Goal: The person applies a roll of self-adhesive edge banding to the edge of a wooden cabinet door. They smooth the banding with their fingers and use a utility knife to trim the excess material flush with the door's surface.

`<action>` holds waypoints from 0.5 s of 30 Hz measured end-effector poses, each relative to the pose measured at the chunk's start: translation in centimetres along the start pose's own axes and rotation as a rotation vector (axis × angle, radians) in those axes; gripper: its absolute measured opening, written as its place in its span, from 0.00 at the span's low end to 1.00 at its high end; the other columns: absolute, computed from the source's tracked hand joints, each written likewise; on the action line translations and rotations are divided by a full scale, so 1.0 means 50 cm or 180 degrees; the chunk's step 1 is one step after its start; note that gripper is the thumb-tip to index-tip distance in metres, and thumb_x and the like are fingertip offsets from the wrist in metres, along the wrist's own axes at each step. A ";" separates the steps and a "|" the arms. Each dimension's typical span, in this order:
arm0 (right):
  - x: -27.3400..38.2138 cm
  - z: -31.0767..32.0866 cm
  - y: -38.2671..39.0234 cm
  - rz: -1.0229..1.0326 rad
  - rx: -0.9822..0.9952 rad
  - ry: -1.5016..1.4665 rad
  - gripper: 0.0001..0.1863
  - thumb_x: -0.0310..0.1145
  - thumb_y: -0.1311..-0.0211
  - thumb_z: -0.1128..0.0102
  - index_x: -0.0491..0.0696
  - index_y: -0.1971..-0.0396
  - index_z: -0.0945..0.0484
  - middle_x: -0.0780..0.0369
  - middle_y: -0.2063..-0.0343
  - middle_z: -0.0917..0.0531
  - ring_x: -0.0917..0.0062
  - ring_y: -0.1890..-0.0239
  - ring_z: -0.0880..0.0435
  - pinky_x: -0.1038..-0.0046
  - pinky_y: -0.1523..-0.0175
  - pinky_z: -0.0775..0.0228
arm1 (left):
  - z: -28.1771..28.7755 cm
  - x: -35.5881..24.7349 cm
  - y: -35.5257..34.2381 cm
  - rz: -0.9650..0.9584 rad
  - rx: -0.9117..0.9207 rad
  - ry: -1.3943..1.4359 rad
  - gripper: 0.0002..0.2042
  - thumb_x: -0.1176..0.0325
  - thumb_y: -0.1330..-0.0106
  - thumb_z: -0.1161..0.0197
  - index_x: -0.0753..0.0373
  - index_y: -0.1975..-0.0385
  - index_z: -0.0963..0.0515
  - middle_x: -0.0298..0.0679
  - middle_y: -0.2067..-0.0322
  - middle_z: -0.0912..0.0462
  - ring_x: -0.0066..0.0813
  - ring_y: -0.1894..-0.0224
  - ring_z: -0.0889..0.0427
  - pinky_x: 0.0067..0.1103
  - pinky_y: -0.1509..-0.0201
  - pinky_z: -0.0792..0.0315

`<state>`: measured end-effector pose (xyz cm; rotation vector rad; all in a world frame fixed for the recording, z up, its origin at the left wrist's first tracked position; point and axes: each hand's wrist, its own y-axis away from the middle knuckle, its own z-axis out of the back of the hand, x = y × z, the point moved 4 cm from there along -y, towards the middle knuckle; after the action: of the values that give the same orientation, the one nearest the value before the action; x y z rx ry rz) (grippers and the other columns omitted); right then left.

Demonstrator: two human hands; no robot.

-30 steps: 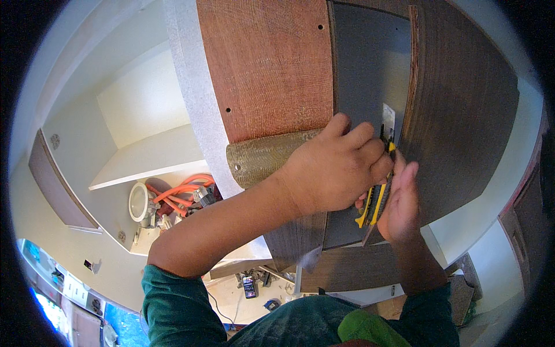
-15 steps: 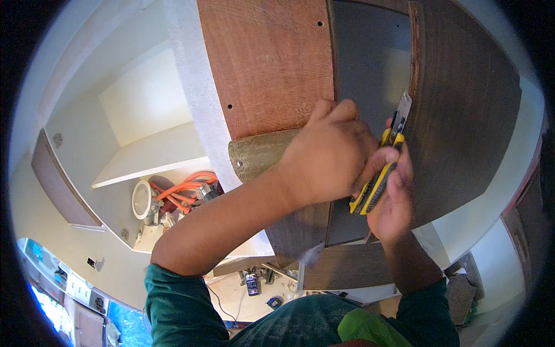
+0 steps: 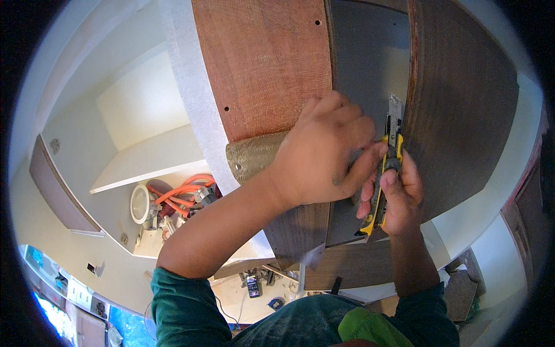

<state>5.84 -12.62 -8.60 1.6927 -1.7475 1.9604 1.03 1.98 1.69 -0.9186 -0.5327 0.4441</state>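
In my right hand (image 3: 404, 202) is a yellow-and-black utility knife (image 3: 376, 199), its metal blade extended and pointing away from me. My left hand (image 3: 326, 153) is closed just left of it, the thumb tip at the knife's front end. Whether its curled fingers hold anything is hidden. Beneath both hands lies a cabinet frame with a dark recessed panel (image 3: 370, 63). A reddish-brown veneer sheet (image 3: 263, 63) covers its left part, and the sheet's near end is curled over, showing a brownish-green rolled face (image 3: 251, 155) beside my left wrist.
A white open cabinet (image 3: 139, 110) stands at left, with orange hoses (image 3: 185, 191) and a round white lamp fitting (image 3: 140, 203) inside. Nearer me, a phone (image 3: 252, 286) and a blue tape measure (image 3: 276, 303) lie on a pale surface. Dark wood panel (image 3: 462, 110) extends right.
The knife has turned more upright, its blade tip shifting left. My right hand has turned around its handle. My left hand has changed its curl, with the thumb now at the knife's front.
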 end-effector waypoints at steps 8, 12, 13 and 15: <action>-0.008 -0.001 -0.003 0.0075 -0.0246 0.0056 0.30 0.56 0.24 0.54 0.42 0.43 0.33 0.59 0.72 0.21 0.76 0.77 0.20 0.73 0.73 0.23 | -0.004 -0.031 0.011 -0.0760 0.0203 -0.0227 0.15 0.62 0.46 0.28 0.59 0.60 0.17 0.37 0.64 0.21 0.39 0.61 0.23 0.35 0.56 0.30; 0.001 -0.023 -0.012 0.0156 -0.0154 0.0234 0.35 0.62 0.25 0.60 0.41 0.44 0.33 0.59 0.70 0.21 0.76 0.78 0.20 0.73 0.72 0.24 | -0.016 -0.025 0.027 -0.0782 0.0255 -0.0817 0.14 0.59 0.46 0.30 0.58 0.64 0.19 0.36 0.65 0.22 0.37 0.62 0.25 0.33 0.58 0.31; 0.001 -0.026 -0.011 0.0226 -0.0199 0.0415 0.35 0.62 0.24 0.66 0.41 0.46 0.32 0.59 0.72 0.21 0.76 0.79 0.20 0.73 0.73 0.25 | -0.013 -0.036 0.023 -0.0660 0.0320 -0.0970 0.13 0.58 0.45 0.30 0.58 0.65 0.19 0.37 0.64 0.22 0.37 0.62 0.25 0.33 0.58 0.31; 0.000 -0.029 -0.009 0.0362 -0.0288 0.0774 0.36 0.62 0.22 0.76 0.41 0.50 0.31 0.59 0.76 0.21 0.77 0.81 0.19 0.74 0.76 0.25 | -0.017 -0.038 0.019 -0.0487 0.0301 -0.1111 0.12 0.57 0.44 0.31 0.58 0.68 0.20 0.38 0.66 0.22 0.38 0.64 0.24 0.32 0.60 0.31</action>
<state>5.13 -11.43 -7.98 1.2923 -1.8459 1.9978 -0.07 0.90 0.03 -0.7062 -0.8865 0.4891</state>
